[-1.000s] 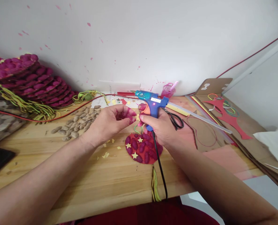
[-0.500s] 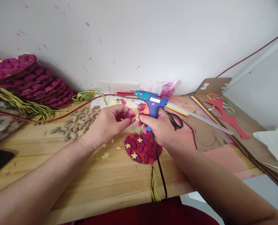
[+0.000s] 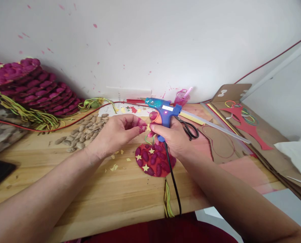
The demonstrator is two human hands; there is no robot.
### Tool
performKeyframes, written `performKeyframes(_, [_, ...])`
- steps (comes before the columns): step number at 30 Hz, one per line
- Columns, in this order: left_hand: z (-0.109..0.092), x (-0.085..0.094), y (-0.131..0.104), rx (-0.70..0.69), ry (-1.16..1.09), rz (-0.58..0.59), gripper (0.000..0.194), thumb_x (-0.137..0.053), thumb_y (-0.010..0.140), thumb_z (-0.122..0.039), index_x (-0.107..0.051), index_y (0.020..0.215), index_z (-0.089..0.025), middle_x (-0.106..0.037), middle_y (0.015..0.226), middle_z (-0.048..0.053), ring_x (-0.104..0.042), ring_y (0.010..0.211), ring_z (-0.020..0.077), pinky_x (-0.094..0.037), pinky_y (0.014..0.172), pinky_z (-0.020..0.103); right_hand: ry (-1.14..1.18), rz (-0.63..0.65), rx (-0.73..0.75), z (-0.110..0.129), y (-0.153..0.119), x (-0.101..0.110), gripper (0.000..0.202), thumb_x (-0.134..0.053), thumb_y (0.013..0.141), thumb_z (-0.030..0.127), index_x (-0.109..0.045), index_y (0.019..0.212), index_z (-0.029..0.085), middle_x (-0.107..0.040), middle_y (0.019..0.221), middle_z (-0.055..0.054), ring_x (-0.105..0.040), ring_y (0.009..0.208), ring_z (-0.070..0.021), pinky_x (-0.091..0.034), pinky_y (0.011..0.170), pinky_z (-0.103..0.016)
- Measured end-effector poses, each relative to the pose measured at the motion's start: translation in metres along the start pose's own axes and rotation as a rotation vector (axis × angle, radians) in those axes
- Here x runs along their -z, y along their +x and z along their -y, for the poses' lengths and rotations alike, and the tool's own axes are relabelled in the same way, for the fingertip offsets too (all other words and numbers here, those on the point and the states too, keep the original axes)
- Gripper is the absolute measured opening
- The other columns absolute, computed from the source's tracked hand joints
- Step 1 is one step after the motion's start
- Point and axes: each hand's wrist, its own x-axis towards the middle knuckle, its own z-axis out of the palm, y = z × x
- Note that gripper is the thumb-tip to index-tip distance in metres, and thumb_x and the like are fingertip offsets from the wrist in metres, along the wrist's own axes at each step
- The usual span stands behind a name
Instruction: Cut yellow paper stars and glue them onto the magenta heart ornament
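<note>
A blue glue gun with a clear glue stick is gripped in my right hand, its nozzle pointing left. Between that hand's thumb and fingers shows a small yellow star. My left hand is closed in a pinch just left of the star; whether anything sits between its fingertips is too small to tell. Below the hands lies a round red piece covered with purple-dyed peanuts and yellow stars, partly hidden by my right hand and the black cord. A yellow-green tassel hangs beneath it.
Plain peanuts lie left of my hands, beside a stack of purple peanut discs. Black scissors, cardboard and a pink cup are at the right and back. Yellow scraps dot the table.
The thumb and fingertips of my left hand have come closer together. My right hand, the glue gun and the round piece have hardly moved.
</note>
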Motion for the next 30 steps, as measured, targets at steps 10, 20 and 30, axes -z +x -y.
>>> performKeyframes(10, [0.000,0.000,-0.001,0.013,-0.001,0.002,0.018,-0.070,0.080,-0.037,-0.071,0.089,-0.020,-0.074,0.086,0.004,-0.067,0.078,0.0183,-0.052,0.073,0.032,0.029,0.042,-0.001,-0.002,0.000,0.002,0.037,-0.080,0.062,0.025,-0.058,0.091,0.019,-0.065,0.065,0.003,-0.063,0.051,-0.0125,-0.039,0.035,-0.017])
performKeyframes(20, [-0.007,-0.005,-0.001,-0.056,0.084,-0.078,0.014,-0.071,0.077,-0.028,-0.065,0.083,-0.017,-0.068,0.077,0.001,-0.059,0.068,0.0130,-0.046,0.062,0.025,0.077,0.052,-0.021,-0.005,0.001,0.002,0.034,-0.082,0.063,0.023,-0.059,0.088,0.019,-0.066,0.070,0.003,-0.066,0.055,-0.0132,-0.041,0.036,-0.017])
performKeyframes(30, [-0.009,-0.008,-0.003,-0.131,0.184,-0.130,0.008,-0.068,0.076,-0.022,-0.066,0.082,-0.018,-0.068,0.078,0.001,-0.060,0.068,0.0130,-0.048,0.062,0.025,0.105,0.056,-0.028,-0.006,0.001,0.002,0.034,-0.083,0.062,0.022,-0.060,0.088,0.020,-0.067,0.073,0.003,-0.067,0.058,-0.0141,-0.042,0.038,-0.018])
